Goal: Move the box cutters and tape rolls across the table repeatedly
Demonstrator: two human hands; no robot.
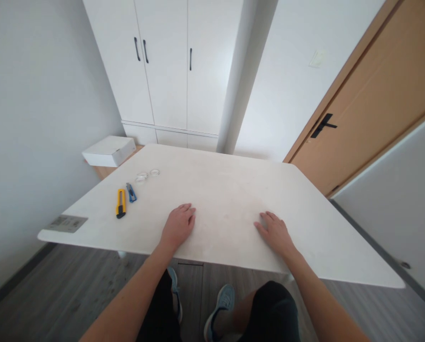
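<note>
My left hand (178, 225) rests on the white table (223, 190), palm down with its fingers loosely stretched and nothing held. To the right, my right hand (275, 232) lies on the same tabletop, fingers apart and holding nothing. Left of my left hand are a yellow utility knife (120, 203) with a black end and a smaller blue utility knife (130, 193). Behind them, several clear rings (155, 172) that look like rolls of transparent tape lie flat. Nothing touches either hand except the table.
A grey printed label (66, 223) sits at the table's left front corner. Beyond the left edge, a white box (110, 150) stands on a wooden surface. White cabinets (169, 71) with black handles are behind the table, and a wooden door (376, 95) is at the right.
</note>
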